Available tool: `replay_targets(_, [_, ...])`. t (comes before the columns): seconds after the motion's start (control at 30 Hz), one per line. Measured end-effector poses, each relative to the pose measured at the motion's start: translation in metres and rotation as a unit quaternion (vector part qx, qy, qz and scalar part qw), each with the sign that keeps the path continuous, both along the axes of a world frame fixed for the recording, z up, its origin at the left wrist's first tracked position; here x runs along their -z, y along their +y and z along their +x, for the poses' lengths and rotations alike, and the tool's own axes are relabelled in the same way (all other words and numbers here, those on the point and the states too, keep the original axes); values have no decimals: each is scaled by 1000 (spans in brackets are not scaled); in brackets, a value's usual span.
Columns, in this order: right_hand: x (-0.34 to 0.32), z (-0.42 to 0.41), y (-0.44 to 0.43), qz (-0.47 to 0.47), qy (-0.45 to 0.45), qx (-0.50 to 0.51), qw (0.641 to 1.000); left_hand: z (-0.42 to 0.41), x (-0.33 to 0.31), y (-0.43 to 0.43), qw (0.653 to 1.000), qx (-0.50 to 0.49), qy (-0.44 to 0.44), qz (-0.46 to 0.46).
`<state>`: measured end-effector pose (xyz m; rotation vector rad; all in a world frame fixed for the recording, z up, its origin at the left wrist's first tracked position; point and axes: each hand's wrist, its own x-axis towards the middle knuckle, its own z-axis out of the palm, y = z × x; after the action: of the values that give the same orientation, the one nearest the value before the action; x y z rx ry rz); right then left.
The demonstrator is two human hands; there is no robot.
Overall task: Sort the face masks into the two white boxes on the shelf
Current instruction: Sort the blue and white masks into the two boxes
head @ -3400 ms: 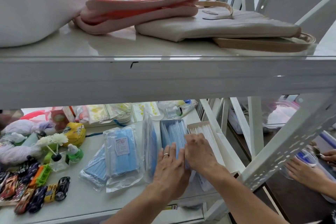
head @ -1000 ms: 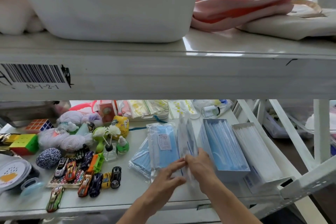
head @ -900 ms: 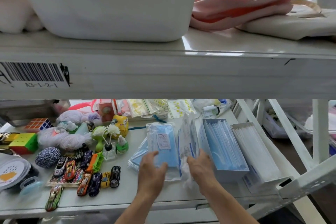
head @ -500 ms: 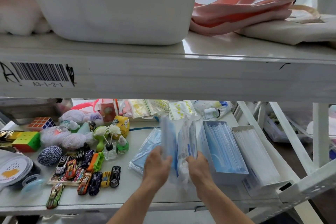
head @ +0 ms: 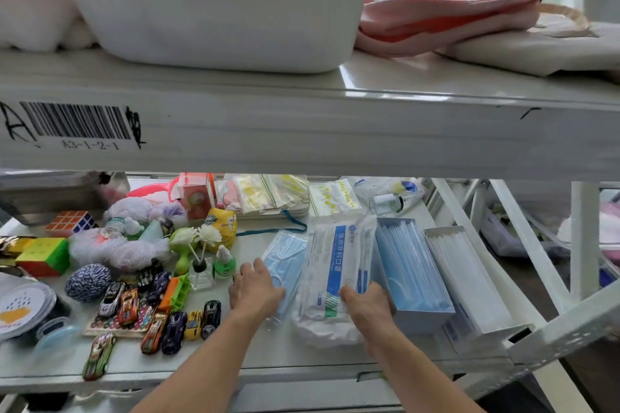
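Observation:
Two open white boxes stand side by side on the lower shelf: one with blue masks (head: 414, 275), and to its right one with white masks (head: 468, 282). A sealed mask packet (head: 335, 265) with a blue printed stripe leans on edge against the blue-mask box. My right hand (head: 365, 307) grips its lower end, thumb on the front and fingers behind. A clear bag of blue masks (head: 285, 255) lies flat to the left of it. My left hand (head: 256, 290) rests on that bag's near end with fingers extended.
Toy cars (head: 161, 315), puzzle cubes (head: 43, 255), yarn balls (head: 89, 282), a reed diffuser (head: 199, 265) and a green bottle (head: 224, 261) crowd the left. Zip bags (head: 268, 193) and a glass jar (head: 385, 203) sit behind. A white bin (head: 214, 3) stands on the upper shelf. A diagonal brace (head: 567, 329) crosses the right.
My left hand tipped the blue mask packet up from lying flat against the standing packets, let go, and dropped onto the bag that lay beneath. My right hand stays at the packets' base.

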<state>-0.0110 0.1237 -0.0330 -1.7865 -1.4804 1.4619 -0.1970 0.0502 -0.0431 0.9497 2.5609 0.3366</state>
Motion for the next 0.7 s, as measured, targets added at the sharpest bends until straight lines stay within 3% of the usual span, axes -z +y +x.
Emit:
replay_targets(0.17, [-5, 1, -1, -45, 78, 23, 996, -12, 0, 9, 991, -83, -107, 0])
replay_targets(0.27, [0, 2, -3, -97, 161, 14, 982, -19, 3, 8, 989, -92, -115, 1])
replay_targets(0.37, [8, 1, -3, -131, 197, 12, 972, -17, 2, 3, 986, -92, -137, 17])
replay_targets(0.47, [18, 0, 2, -134, 217, 31, 966, -17, -7, -5, 990, -84, -104, 39])
replay_targets(0.53, [23, -3, 5, -88, 175, 17, 980, -21, -20, -16, 993, -77, -64, 66])
replay_targets(0.6, [21, -7, 4, -20, 83, -32, 996, -27, -38, -32, 986, -72, -77, 132])
replay_targets(0.7, [15, -13, -3, 86, -53, -91, 991, -23, -74, -61, 916, -99, -255, 292])
